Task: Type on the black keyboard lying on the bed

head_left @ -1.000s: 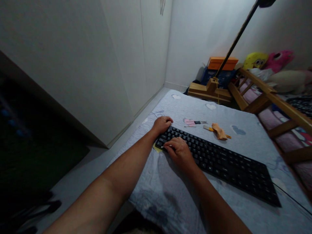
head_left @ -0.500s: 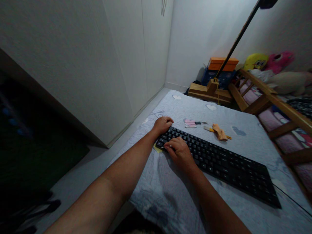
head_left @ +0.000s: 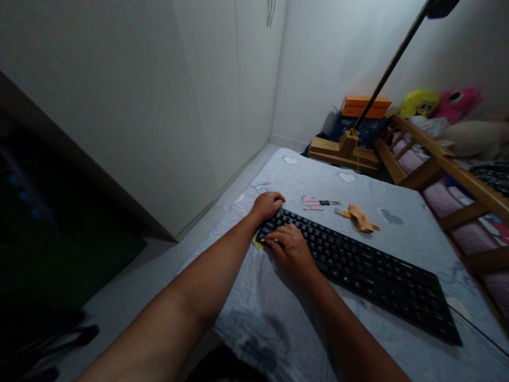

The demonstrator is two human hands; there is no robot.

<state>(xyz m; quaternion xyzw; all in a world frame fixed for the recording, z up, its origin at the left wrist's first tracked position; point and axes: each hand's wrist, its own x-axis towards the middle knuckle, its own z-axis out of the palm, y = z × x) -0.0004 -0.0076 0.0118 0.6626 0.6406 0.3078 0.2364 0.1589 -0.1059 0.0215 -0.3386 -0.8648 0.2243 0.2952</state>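
A black keyboard (head_left: 369, 268) lies slantwise on the cloth-covered surface. My left hand (head_left: 268, 206) is closed round its far left corner, fingers curled over the edge. Over the keys near the left end is my right hand (head_left: 291, 245), its thumb and fingers pinched on a thin cotton swab (head_left: 274, 240) whose white tip shows. Most of the swab is hidden by the fingers. Beyond the keyboard lie pink-handled tweezers (head_left: 316, 202), another cotton swab (head_left: 313, 209) and a yellow-handled brush (head_left: 342, 213) beside an orange cloth (head_left: 360, 218).
The surface has a pale blue patterned cloth (head_left: 274, 307). A white wardrobe (head_left: 207, 106) borders the left. A wooden stand (head_left: 345, 148) with a dark pole, an orange box (head_left: 366, 106) and a wooden bed rail (head_left: 457, 164) stand behind and right. A cable (head_left: 477, 324) runs off right.
The view has shifted slightly. Both hands keep nearly the same places on the keyboard, and the swab's tip stays near the left-end keys.
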